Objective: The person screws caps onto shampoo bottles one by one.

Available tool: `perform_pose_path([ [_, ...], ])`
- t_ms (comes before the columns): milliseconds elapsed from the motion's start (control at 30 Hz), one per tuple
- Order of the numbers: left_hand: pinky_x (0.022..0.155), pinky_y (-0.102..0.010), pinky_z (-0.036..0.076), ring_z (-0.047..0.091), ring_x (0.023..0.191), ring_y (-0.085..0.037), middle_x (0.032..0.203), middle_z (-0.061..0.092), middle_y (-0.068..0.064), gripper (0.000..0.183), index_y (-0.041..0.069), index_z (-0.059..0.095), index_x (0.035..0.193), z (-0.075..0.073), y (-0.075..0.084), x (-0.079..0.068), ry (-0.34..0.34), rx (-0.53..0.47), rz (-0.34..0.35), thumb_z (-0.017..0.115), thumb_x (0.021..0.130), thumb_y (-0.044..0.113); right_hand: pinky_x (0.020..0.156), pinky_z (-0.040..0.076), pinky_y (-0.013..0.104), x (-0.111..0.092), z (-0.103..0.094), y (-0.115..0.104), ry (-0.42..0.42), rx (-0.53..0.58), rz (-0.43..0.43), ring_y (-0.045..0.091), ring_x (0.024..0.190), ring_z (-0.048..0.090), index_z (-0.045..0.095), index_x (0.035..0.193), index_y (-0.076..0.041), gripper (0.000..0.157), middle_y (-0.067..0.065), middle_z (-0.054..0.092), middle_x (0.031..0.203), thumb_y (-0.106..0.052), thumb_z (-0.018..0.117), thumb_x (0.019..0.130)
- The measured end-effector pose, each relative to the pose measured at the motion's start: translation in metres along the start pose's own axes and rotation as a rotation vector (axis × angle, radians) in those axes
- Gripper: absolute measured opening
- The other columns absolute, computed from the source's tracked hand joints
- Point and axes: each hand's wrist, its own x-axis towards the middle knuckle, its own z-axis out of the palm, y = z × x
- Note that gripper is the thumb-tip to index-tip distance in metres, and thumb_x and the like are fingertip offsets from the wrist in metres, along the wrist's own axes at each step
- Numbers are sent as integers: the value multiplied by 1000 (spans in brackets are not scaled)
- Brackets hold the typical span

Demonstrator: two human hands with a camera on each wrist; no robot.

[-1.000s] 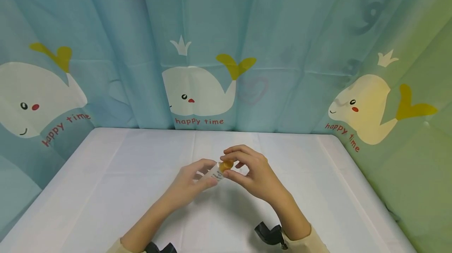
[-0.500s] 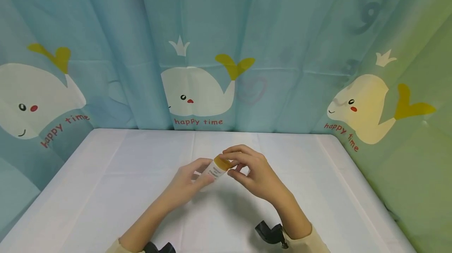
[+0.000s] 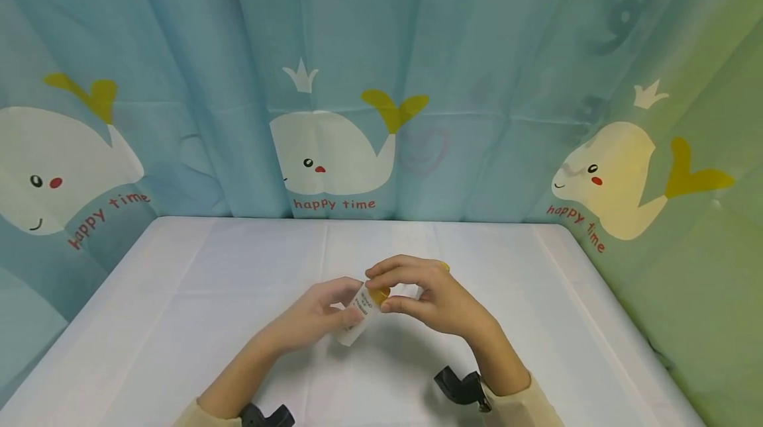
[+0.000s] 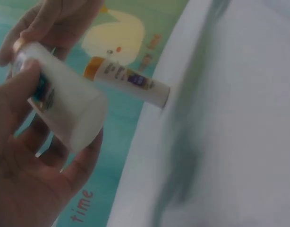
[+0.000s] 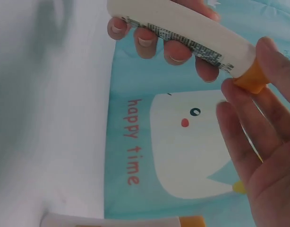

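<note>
In the head view, my left hand (image 3: 318,311) grips a white bottle (image 3: 365,304) with dark print, held tilted above the table. Its orange cap (image 3: 379,294) points up and to the right. The thumb and fingers of my right hand (image 3: 432,291) pinch this cap, as the right wrist view shows on the cap (image 5: 251,78). A second white bottle (image 4: 131,80) with an orange cap stands upright on the table in the left wrist view. From the head it is mostly hidden behind my right hand, with only its cap top (image 3: 445,267) peeking out.
A white cloth covers the table (image 3: 238,261). Behind it hangs a blue-green curtain (image 3: 477,83) printed with whales. Black wrist mounts (image 3: 461,388) sit at both cuffs, and shadows of the hands fall on the cloth.
The held bottle has come down slightly and turned, showing more of its lower end. My right fingers, looser around the cap half a second ago, now close round it a little lower.
</note>
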Motion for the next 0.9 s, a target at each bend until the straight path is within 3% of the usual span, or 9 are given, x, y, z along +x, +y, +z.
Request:
perform_pose_path([
  [333,94,-47,51,64,104,-14,109,68,9,29,20,61,120,8,0,2,197,263,-35,68,95,32,81,56,27,2,13,4,114,-125,45,11,105,67,76,107,-17,26,-5,71,108,-20,81,82],
  [533,90,-44,52,65,102,-12,107,68,11,30,21,61,117,11,-3,3,251,334,-23,70,92,35,73,53,26,2,19,7,154,-173,108,7,87,62,73,103,-20,26,-11,65,93,-25,83,80],
  [900,87,-38,53,61,100,-7,107,66,11,32,21,60,113,19,-2,2,330,535,-5,78,87,25,72,55,27,4,25,1,163,-197,275,4,82,59,69,97,-20,21,-12,64,91,-29,82,83],
])
